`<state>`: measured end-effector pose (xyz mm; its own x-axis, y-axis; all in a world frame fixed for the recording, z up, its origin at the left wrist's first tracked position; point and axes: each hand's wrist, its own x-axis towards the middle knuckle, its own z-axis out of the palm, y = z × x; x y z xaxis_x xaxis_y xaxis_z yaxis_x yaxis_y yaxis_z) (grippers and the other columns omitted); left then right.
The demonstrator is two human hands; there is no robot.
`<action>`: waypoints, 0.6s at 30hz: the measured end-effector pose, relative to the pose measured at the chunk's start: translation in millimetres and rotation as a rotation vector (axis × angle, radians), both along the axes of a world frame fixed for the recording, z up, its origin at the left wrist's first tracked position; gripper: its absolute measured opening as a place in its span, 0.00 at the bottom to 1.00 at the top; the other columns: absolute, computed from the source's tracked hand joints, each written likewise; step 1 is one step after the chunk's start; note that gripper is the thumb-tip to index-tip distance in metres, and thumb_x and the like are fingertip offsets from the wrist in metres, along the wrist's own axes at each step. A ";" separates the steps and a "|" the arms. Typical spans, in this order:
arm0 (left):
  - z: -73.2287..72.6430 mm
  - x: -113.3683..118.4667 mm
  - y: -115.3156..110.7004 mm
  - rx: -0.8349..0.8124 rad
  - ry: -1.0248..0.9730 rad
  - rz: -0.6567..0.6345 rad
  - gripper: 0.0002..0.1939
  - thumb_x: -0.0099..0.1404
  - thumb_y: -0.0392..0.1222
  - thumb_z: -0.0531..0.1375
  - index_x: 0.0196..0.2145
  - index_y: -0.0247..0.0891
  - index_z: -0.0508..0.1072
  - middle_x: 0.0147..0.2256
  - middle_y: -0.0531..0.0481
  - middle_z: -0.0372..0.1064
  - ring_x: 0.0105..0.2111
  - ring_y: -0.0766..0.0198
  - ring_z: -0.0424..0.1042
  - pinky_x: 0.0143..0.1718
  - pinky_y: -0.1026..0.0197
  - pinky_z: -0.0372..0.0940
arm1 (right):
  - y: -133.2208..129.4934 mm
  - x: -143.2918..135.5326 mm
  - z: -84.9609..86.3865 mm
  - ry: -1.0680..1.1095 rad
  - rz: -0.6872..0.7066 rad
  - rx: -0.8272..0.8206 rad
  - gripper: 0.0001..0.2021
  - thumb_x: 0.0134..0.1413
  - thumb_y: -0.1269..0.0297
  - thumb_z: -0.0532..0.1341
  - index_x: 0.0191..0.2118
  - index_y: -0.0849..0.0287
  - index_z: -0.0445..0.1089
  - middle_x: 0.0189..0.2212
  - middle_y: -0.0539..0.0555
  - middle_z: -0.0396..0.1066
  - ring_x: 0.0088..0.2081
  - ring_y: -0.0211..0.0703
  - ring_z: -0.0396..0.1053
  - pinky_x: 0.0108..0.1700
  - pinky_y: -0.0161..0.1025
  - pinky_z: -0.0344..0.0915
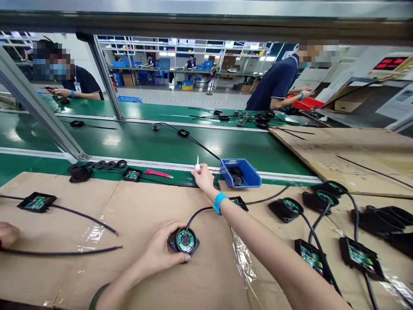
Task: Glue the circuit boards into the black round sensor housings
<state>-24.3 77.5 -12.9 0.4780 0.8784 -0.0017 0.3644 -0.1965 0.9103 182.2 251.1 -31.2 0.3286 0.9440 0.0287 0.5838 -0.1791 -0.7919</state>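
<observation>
My left hand (167,246) is wrapped round a black round housing (186,242) with a green ring-shaped circuit board inside, lying on the cardboard. A black cable rises from this housing toward a small black box (238,203), which my right forearm partly covers. Farther forward, at the edge of the cardboard, my right hand (204,177) grips a small white bottle (198,167) whose thin nozzle points up. Just right of that hand stands a blue bin (248,177) with black parts inside.
A red cutter (158,173) and a circuit box (132,174) lie left of my right hand. Cabled housings (287,209) crowd the right. A metal post (38,94) slants at left. Another person's hand (8,234) is at the left edge; two people work across the green conveyor (135,142).
</observation>
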 end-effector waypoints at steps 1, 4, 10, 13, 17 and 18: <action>0.1 0.7 0.6 0.004 0.006 0.001 0.30 0.46 0.35 0.74 0.48 0.38 0.73 0.47 0.44 0.74 0.49 0.48 0.72 0.53 0.51 0.65 | -0.4 0.4 -1.1 -0.046 -0.002 -0.019 0.17 0.64 0.58 0.62 0.54 0.60 0.67 0.51 0.57 0.70 0.48 0.48 0.72 0.50 0.52 0.71; -0.5 1.5 1.5 0.025 0.012 0.001 0.31 0.46 0.35 0.74 0.48 0.38 0.73 0.47 0.44 0.74 0.49 0.48 0.72 0.53 0.51 0.65 | -3.4 1.3 -1.3 -0.161 0.018 -0.049 0.18 0.64 0.58 0.61 0.55 0.60 0.67 0.52 0.57 0.70 0.49 0.48 0.71 0.50 0.52 0.71; -1.8 -0.4 0.3 0.048 0.018 -0.009 0.30 0.48 0.38 0.74 0.49 0.39 0.73 0.47 0.45 0.74 0.49 0.50 0.72 0.52 0.51 0.66 | -28.7 19.1 15.9 -0.337 0.207 -0.001 0.18 0.64 0.57 0.61 0.55 0.59 0.67 0.53 0.58 0.69 0.50 0.49 0.71 0.50 0.52 0.71; -1.2 0.2 0.2 0.059 0.009 -0.006 0.30 0.47 0.37 0.75 0.48 0.39 0.73 0.47 0.46 0.74 0.49 0.51 0.73 0.52 0.53 0.66 | -67.0 43.8 25.9 -0.423 0.459 0.055 0.14 0.66 0.56 0.58 0.50 0.60 0.70 0.45 0.55 0.72 0.42 0.43 0.73 0.45 0.46 0.72; 1.2 3.7 -2.8 0.072 0.020 0.023 0.29 0.46 0.36 0.74 0.47 0.40 0.73 0.46 0.48 0.74 0.48 0.51 0.73 0.51 0.52 0.65 | -127.8 82.7 29.8 -0.574 0.716 0.133 0.20 0.66 0.48 0.55 0.33 0.60 0.70 0.29 0.53 0.70 0.32 0.43 0.68 0.36 0.41 0.66; 2.0 5.4 -4.4 0.086 0.034 0.033 0.28 0.47 0.36 0.74 0.46 0.40 0.72 0.45 0.48 0.74 0.47 0.51 0.72 0.50 0.52 0.65 | -141.7 91.1 29.9 -0.609 0.735 0.163 0.22 0.67 0.46 0.52 0.31 0.59 0.69 0.28 0.54 0.69 0.31 0.44 0.67 0.34 0.41 0.63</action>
<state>-18.9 73.0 -10.9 0.4498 0.8912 0.0586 0.4023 -0.2607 0.8776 273.3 109.4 -1.4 -0.4565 0.8773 0.1480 0.8247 0.4797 -0.2995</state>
